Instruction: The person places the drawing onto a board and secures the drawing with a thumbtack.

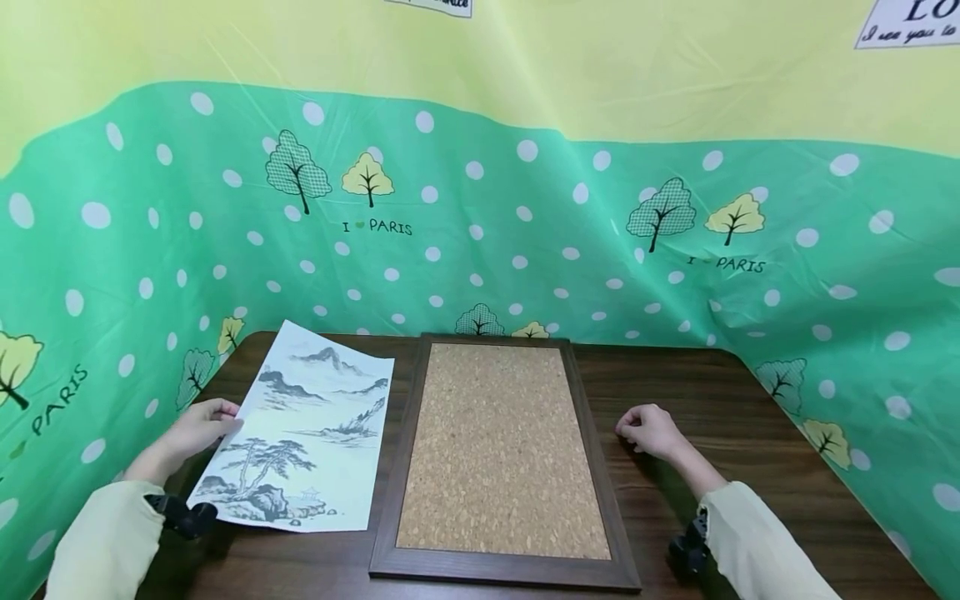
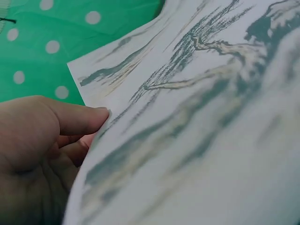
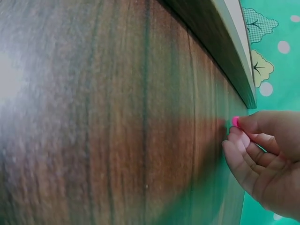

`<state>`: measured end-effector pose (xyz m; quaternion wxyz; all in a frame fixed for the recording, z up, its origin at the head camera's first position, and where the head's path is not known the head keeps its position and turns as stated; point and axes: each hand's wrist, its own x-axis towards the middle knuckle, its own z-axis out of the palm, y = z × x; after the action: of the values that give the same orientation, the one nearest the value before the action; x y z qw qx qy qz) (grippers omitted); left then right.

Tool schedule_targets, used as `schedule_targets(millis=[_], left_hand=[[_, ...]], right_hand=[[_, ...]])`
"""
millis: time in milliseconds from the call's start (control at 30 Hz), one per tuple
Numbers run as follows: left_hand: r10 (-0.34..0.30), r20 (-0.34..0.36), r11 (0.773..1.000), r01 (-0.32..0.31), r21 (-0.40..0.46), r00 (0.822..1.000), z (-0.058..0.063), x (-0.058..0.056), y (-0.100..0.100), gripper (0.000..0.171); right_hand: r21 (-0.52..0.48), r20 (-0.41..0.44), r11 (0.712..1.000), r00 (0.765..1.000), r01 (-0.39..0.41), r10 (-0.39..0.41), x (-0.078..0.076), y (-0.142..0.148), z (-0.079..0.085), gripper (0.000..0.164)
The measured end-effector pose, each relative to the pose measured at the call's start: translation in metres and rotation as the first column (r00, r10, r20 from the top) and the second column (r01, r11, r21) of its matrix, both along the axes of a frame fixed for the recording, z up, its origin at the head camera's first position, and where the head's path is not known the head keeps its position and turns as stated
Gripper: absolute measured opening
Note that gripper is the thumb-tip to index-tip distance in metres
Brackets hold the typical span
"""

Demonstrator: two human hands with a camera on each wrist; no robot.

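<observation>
My left hand pinches the left edge of a white sheet of paper printed with an ink landscape of mountains and pine trees. The sheet is tilted up, left of the cork board. In the left wrist view the thumb lies on the printed face of the paper, which bends close to the camera. To the right of the dark-framed cork board, my right hand is just above the table. Between its thumb and forefinger, the right wrist view shows a small pink push pin, mostly hidden by the fingertips.
The cork board lies flat on the dark wooden table, its brown frame standing slightly above the surface. A green and yellow cloth with white dots and trees hangs behind the table and along both sides.
</observation>
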<state>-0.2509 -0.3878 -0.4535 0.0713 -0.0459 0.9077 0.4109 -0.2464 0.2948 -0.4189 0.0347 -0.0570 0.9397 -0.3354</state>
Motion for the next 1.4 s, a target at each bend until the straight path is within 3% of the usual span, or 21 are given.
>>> schedule_targets(millis=[100, 333, 533, 700, 800, 967, 1067, 1167, 1400], left_hand=[[0.014, -0.017, 1.000, -0.014, 0.014, 1.000, 0.003, -0.003, -0.008, 0.039], [0.016, -0.037, 0.995, -0.012, 0.100, 0.999, 0.056, 0.019, 0.018, 0.044], [0.026, -0.084, 0.973, -0.006, 0.230, 0.996, 0.068, 0.017, 0.026, 0.049], [0.010, -0.088, 0.971, 0.012, 0.240, 0.996, 0.086, 0.019, 0.065, 0.047], [0.010, -0.088, 0.954, 0.017, 0.300, 0.996, 0.083, 0.013, 0.088, 0.043], [0.012, -0.089, 0.888, 0.031, 0.458, 0.996, 0.053, -0.011, 0.117, 0.034], [0.038, -0.075, 0.860, 0.005, 0.509, 0.996, 0.042, -0.017, 0.145, 0.030], [0.054, -0.086, 0.842, 0.001, 0.539, 0.995, 0.039, -0.014, 0.178, 0.025], [0.104, -0.068, 0.827, -0.048, 0.561, 0.992, 0.063, 0.018, 0.249, 0.023]], right_hand=[[-0.006, 0.006, 1.000, 1.000, -0.012, 0.012, 0.001, 0.002, 0.001, 0.013], [-0.024, 0.004, 0.999, 1.000, -0.024, 0.024, 0.003, 0.006, 0.008, 0.013], [-0.024, 0.000, 0.999, 1.000, -0.020, 0.020, 0.006, 0.008, 0.012, 0.012], [-0.020, 0.003, 1.000, 1.000, -0.015, 0.015, 0.006, 0.012, 0.013, 0.011], [-0.021, -0.001, 1.000, 1.000, -0.020, 0.020, 0.005, 0.014, 0.013, 0.011], [-0.031, -0.008, 0.999, 1.000, -0.024, 0.024, 0.006, 0.013, 0.014, 0.012], [-0.031, -0.017, 0.999, 0.999, -0.034, 0.034, 0.006, 0.013, 0.016, 0.013], [-0.025, -0.027, 0.999, 0.999, -0.037, 0.036, 0.006, 0.014, 0.017, 0.013], [-0.030, -0.019, 0.999, 0.999, -0.031, 0.030, 0.006, 0.016, 0.018, 0.014]])
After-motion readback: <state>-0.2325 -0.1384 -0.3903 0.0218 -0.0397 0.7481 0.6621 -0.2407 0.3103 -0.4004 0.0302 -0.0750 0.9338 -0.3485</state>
